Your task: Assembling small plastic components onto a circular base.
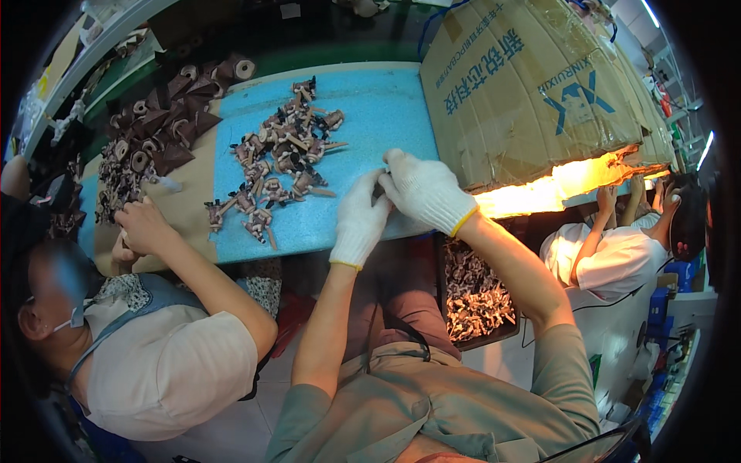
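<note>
My left hand [360, 220] and my right hand [426, 191], both in white knit gloves, meet above the near edge of the blue work surface [386, 108]. Their fingers are bent and pinched together at the tips. Whatever lies between them is hidden or too small to make out. Just left of my hands spreads a loose pile of small painted figurines [285, 143], brown and pinkish with black parts. Several of these lie close to the table's front edge.
A big cardboard box [525, 92] stands at right, with a bright orange glow [556, 189] under its edge. Brown cone-shaped parts [166, 127] heap at left, where a co-worker's hand [147, 226] works. A tray of figurines [475, 297] sits below, right of my lap.
</note>
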